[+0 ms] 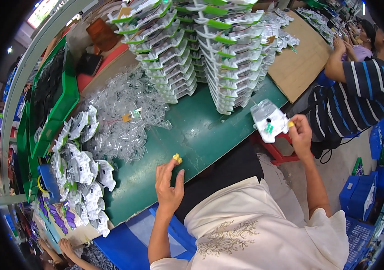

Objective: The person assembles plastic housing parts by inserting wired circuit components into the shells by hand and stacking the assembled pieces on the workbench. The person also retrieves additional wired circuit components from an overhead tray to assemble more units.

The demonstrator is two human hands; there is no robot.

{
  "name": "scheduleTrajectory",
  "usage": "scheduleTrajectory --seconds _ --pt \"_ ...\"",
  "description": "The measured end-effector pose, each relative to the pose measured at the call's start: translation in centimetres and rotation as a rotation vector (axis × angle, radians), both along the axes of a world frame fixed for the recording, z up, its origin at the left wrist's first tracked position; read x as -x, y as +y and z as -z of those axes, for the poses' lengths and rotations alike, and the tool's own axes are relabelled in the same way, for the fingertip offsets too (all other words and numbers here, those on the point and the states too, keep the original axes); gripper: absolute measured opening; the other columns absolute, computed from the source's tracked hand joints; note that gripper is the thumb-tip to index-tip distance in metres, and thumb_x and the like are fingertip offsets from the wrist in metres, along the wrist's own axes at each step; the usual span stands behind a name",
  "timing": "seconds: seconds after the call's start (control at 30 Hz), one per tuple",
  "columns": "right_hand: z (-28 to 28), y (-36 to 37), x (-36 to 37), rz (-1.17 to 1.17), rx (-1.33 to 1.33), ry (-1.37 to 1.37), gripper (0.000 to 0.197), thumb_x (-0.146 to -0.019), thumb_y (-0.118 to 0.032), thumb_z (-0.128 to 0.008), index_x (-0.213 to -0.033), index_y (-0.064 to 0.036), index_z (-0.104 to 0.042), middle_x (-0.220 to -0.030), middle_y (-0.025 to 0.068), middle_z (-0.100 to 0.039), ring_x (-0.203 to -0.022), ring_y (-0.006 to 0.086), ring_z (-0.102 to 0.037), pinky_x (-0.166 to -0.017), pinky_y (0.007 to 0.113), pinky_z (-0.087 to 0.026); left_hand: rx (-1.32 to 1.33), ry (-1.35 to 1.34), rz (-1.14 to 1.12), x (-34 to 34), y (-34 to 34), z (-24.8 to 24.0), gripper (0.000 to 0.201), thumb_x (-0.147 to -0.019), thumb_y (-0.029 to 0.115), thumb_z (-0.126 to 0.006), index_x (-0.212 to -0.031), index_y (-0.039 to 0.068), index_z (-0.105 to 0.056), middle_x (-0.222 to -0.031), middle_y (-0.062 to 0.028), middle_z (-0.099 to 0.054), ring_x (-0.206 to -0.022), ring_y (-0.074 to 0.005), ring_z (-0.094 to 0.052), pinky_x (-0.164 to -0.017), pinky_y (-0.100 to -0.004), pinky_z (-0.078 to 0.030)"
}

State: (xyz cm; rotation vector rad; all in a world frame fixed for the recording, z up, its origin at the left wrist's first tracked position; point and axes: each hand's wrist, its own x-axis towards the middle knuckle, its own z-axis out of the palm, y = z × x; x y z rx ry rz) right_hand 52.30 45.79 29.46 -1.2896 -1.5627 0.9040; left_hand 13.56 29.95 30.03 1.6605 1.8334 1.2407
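In my right hand (301, 135) is a white plastic housing (267, 118) with a dark round hole and a small green part on it. Thumb and fingers pinch its right edge, over the table's front edge. My left hand (169, 186) rests over the green table (183, 140), thumb and forefinger apart, gripping nothing. A yellow cover (177, 158) sits on a left fingertip, and a similar yellow bit shows at the right hand. Beyond my left hand lies a heap of clear plastic parts (124, 103).
Tall stacks of white housings with green rims (228, 49) stand at the back. More loose white housings (82, 168) lie at the left, beside a green bin (52, 108) of black parts. A co-worker in a striped shirt (354, 99) sits at the right, near a cardboard sheet (297, 56).
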Motion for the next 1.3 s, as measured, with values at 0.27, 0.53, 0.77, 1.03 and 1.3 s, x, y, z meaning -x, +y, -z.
scheduleTrajectory --seconds 0.27,0.53,0.77,1.03,1.3 --pt "2.7 5.6 -0.8 0.142 -0.048 -0.061 0.023 -0.092 0.002 -0.055 -0.113 -0.0037 -0.059 -0.084 -0.0002 -0.057 -0.069 0.0064 -0.052 -0.06 0.021 -0.042 0.024 0.002 0.01 0.3 -0.9 -0.1 0.035 -0.084 -0.001 -0.07 -0.119 -0.004 -0.062 -0.107 -0.0177 -0.069 -0.099 -0.0346 -0.063 -0.088 -0.0409 -0.05" --pt "-0.8 -0.3 9.2 -0.122 -0.454 -0.197 0.019 -0.092 0.004 -0.063 -0.11 -0.0016 -0.064 -0.092 0.0002 -0.065 -0.069 0.0057 -0.054 -0.057 0.021 -0.043 -0.06 -0.142 0.014 1.1 -0.7 1.5 0.029 -0.085 -0.001 -0.069 -0.113 -0.002 -0.067 -0.099 -0.0143 -0.07 -0.091 -0.0299 -0.065 -0.079 -0.0374 -0.052" --pt "-5.0 -0.3 35.0 -0.696 -0.496 -0.057 0.016 -0.082 -0.001 -0.073 -0.098 -0.0022 -0.07 -0.084 0.0088 -0.066 -0.068 0.0181 -0.063 -0.06 0.028 -0.05 -0.155 -0.131 0.014 1.3 -1.0 2.1 0.025 -0.084 -0.003 -0.068 -0.109 -0.003 -0.067 -0.094 -0.0145 -0.07 -0.084 -0.0302 -0.065 -0.074 -0.0382 -0.053" --pt "-2.9 4.6 47.7 -0.71 -0.519 -0.373 0.019 -0.084 -0.014 -0.067 -0.099 -0.0034 -0.072 -0.095 0.0158 -0.07 -0.08 0.0341 -0.067 -0.071 0.043 -0.052 -0.194 -0.181 0.019 1.5 -1.3 2.6 0.023 -0.082 -0.004 -0.07 -0.105 -0.003 -0.068 -0.092 -0.0143 -0.071 -0.084 -0.0298 -0.066 -0.073 -0.0369 -0.053" --pt "-6.2 0.6 36.9 -0.71 -0.421 -0.078 0.01 -0.076 0.003 -0.066 -0.085 -0.0009 -0.066 -0.076 0.0068 -0.063 -0.062 0.016 -0.058 -0.055 0.027 -0.045 -0.194 -0.433 -0.138 2.0 -2.5 1.3 0.023 -0.084 -0.002 -0.07 -0.107 -0.002 -0.068 -0.098 -0.0146 -0.069 -0.087 -0.0277 -0.067 -0.078 -0.0345 -0.054"
